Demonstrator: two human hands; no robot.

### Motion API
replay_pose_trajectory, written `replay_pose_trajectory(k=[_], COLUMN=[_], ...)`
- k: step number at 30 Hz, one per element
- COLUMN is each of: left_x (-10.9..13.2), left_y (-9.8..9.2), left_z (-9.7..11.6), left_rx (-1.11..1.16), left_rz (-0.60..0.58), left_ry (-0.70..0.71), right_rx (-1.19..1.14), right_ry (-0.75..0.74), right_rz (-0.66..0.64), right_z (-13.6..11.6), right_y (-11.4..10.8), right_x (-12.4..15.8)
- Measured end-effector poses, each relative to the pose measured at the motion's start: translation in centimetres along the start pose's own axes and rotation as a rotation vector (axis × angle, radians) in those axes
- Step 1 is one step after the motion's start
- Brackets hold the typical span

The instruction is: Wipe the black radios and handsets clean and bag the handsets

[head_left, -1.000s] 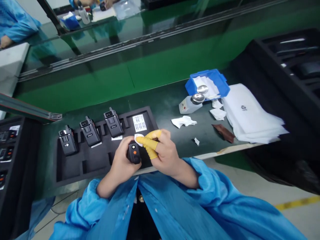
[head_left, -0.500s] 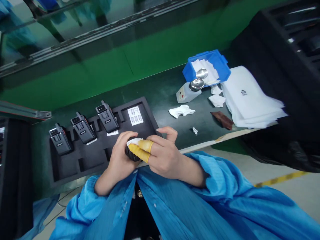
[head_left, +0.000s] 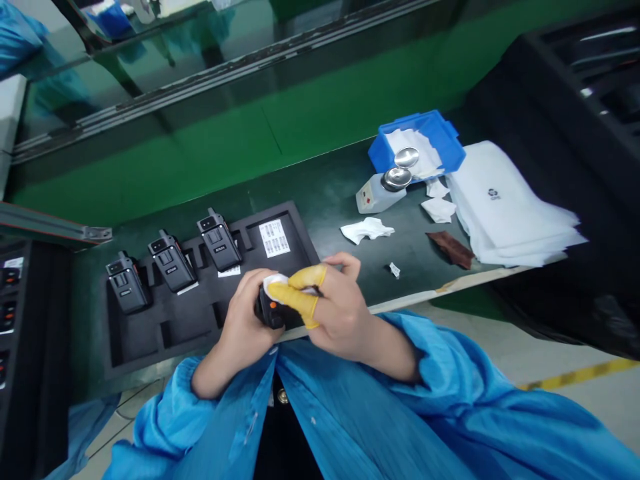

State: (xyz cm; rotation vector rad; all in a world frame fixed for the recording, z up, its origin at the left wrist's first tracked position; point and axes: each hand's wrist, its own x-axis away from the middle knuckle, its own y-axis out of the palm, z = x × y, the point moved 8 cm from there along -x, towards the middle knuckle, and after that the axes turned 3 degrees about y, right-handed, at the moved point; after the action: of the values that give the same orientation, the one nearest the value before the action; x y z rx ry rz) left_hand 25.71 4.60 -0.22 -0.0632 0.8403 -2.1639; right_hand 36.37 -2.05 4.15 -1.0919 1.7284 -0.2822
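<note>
Left hand [head_left: 243, 328] closed around black device [head_left: 271, 317], right hand [head_left: 341, 312] pinching wipe [head_left: 273, 280]

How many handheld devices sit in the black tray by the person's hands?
3, in its far row: left device, middle device, right device. The left hand may hide another.

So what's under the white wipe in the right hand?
Under the white wipe is the black device held in the left hand, its orange button showing. The spot directly beneath is hidden by the wipe and the right hand with its yellow finger covers.
</note>
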Motion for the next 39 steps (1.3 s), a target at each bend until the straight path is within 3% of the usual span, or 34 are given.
replay_pose_trajectory(k=[3, 11, 22, 32, 39], left_x=[0.1, 0.1, 0.1, 0.3, 0.4], left_y=[0.0, 0.1, 0.3, -0.4, -0.1], left_z=[-0.4, 0.3, 0.5, -0.4, -0.2], left_rx=[0.019, -0.017, -0.047, -0.061, -0.014], left_rz=[0.009, 0.05, 0.052, 0.065, 0.066], left_ry=[-0.027, -0.026, -0.012, -0.096, -0.061], right_rx=[0.133, 0.262, 0.302, 0.294, 0.222], right_ry=[-0.053, 0.05, 0.097, 0.138, 0.03], right_rz=[0.033, 0.095, 0.081, 0.093, 0.121], right_z=[-1.7, -3.1, -3.0, -1.1, -2.4], right_y=[0.5, 0.0, -0.8, -0.9, -0.1], right_x=[-0.1, 0.7, 0.9, 0.8, 0.0])
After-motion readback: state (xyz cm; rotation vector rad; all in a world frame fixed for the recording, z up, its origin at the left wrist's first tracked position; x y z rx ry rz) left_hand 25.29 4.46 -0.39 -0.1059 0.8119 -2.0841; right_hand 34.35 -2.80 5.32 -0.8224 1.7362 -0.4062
